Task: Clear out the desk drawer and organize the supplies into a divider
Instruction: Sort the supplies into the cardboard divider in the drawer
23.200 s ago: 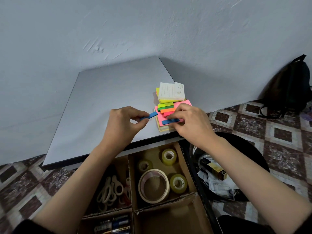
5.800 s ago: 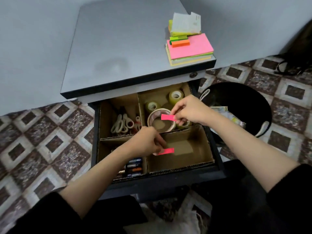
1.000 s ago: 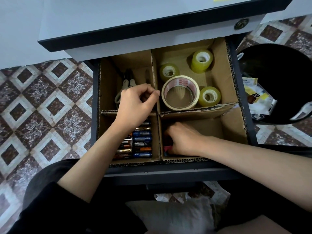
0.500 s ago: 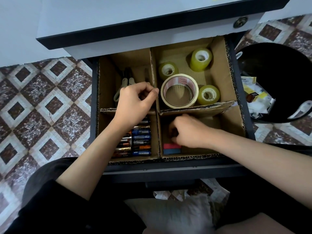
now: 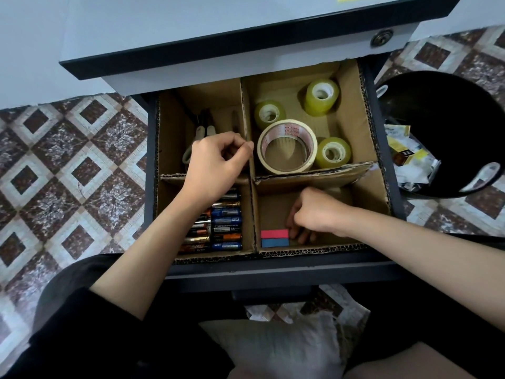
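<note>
A cardboard divider (image 5: pixel 352 116) splits the open desk drawer into four compartments. In the near right compartment a pink sticky-flag pad (image 5: pixel 274 234) lies against a blue one (image 5: pixel 274 242) at the front wall. My right hand (image 5: pixel 314 214) is down in that compartment with its fingers curled. The fingertips touch the right end of the pads and grip nothing I can see. My left hand (image 5: pixel 216 162) pinches the top edge of the divider's middle wall. Batteries (image 5: pixel 225 228) fill the near left compartment, partly under my left wrist.
Scissors (image 5: pixel 202 132) lie in the far left compartment. A wide tape roll (image 5: pixel 287 124) and three small yellow rolls (image 5: pixel 322 97) sit far right. A black bin (image 5: pixel 451 119) with paper scraps stands right of the drawer. The desk top (image 5: pixel 191 17) overhangs the back. A cushion (image 5: pixel 273 346) lies below.
My right hand has slid to the right off the pads, so the pink and blue pads now show fully. My left hand has kept its pinch on the divider wall.
</note>
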### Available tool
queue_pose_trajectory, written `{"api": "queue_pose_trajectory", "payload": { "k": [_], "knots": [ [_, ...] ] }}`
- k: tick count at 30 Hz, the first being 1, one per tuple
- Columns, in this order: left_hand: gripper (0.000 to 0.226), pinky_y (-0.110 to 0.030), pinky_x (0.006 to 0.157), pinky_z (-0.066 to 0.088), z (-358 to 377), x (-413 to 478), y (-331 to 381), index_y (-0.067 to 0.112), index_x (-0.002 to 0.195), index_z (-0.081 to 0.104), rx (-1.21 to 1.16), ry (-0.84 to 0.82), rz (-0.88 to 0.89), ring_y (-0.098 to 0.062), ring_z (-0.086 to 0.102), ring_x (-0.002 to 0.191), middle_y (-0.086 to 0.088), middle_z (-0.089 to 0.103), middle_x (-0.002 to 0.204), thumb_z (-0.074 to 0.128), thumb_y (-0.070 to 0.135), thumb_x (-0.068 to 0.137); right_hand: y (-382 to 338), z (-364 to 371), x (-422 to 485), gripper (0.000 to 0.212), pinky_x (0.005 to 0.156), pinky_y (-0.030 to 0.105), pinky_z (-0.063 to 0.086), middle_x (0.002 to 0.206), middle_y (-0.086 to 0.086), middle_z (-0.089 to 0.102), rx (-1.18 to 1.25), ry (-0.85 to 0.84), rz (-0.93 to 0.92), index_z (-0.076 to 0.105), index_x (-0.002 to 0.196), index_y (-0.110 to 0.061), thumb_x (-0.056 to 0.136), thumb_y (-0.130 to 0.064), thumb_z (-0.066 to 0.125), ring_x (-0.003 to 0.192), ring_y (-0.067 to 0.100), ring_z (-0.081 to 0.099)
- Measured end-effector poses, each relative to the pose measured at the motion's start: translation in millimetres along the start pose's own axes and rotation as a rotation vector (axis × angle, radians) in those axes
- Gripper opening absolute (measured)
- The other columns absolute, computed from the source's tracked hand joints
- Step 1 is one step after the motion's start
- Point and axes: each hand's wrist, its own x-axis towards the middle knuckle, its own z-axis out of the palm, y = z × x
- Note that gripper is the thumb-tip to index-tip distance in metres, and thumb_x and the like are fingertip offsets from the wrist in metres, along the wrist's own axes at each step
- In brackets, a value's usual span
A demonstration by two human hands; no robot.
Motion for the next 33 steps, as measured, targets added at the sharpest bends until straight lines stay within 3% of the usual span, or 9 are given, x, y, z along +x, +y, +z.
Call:
{"api": "queue_pose_trajectory", "payload": {
  "k": [4,8,13,21,28,33],
  "knots": [
    [0.017,-0.029,0.066,0.05,0.4,0.3,-0.6,0.016,0.076,0.064,0.007,0.0,0.002,-0.015,0.06,0.068,0.001,0.063,0.068,0.057,0.018,0.092,-0.2,-0.3,2.8,0.02,0.044,0.019,0.046,0.085,0.015,0.07,-0.063,-0.006,-0.021,0.064,0.094,0.004,0.091,-0.001,0.045,0.055,0.017,0.06],
    [0.016,-0.031,0.068,0.051,-0.2,0.6,0.0,0.016,0.077,0.064,0.002,0.002,-0.006,-0.015,0.061,0.069,0.001,0.063,0.069,0.057,0.018,0.091,-0.7,-1.5,4.6,0.02,0.068,0.025,0.048,0.091,0.004,0.066,-0.25,0.095,-0.189,0.07,0.099,-0.009,0.086,-0.005,0.055,0.08,0.016,0.059],
    [0.016,-0.036,0.071,0.052,-0.2,0.3,-0.3,0.015,0.078,0.065,0.006,0.008,-0.016,-0.017,0.062,0.071,-0.004,0.065,0.071,0.057,0.019,0.091,-3.9,6.5,5.2,0.027,0.076,0.022,0.045,0.105,0.001,0.066,-0.292,0.017,-0.346,0.071,0.107,-0.017,0.086,-0.006,0.057,0.09,0.012,0.056],
    [0.017,-0.033,0.068,0.05,-0.6,1.4,-0.7,0.015,0.076,0.064,0.005,0.003,-0.021,-0.016,0.06,0.069,-0.002,0.064,0.069,0.058,0.02,0.091,-2.5,8.7,9.2,0.031,0.078,0.021,0.042,0.11,0.0,0.063,-0.319,0.009,-0.38,0.069,0.11,-0.02,0.085,-0.005,0.057,0.092,0.011,0.051],
    [0.017,-0.037,0.071,0.052,-0.1,1.3,-0.8,0.014,0.077,0.065,0.006,0.011,-0.023,-0.018,0.061,0.07,-0.005,0.065,0.07,0.058,0.02,0.091,-2.5,10.8,9.7,0.006,0.066,0.028,0.047,0.076,-0.004,0.057,-0.34,0.112,-0.392,0.069,0.083,-0.015,0.078,-0.016,0.071,0.077,0.018,0.057],
    [0.017,-0.038,0.072,0.052,0.7,1.0,-1.0,0.016,0.076,0.064,0.018,0.015,-0.012,-0.017,0.061,0.07,-0.004,0.065,0.07,0.058,0.02,0.091,-3.6,13.5,11.6,0.015,0.07,0.033,0.05,0.084,0.005,0.057,-0.427,0.145,-0.394,0.064,0.081,-0.009,0.076,-0.019,0.073,0.082,0.024,0.056]
  ]
}}
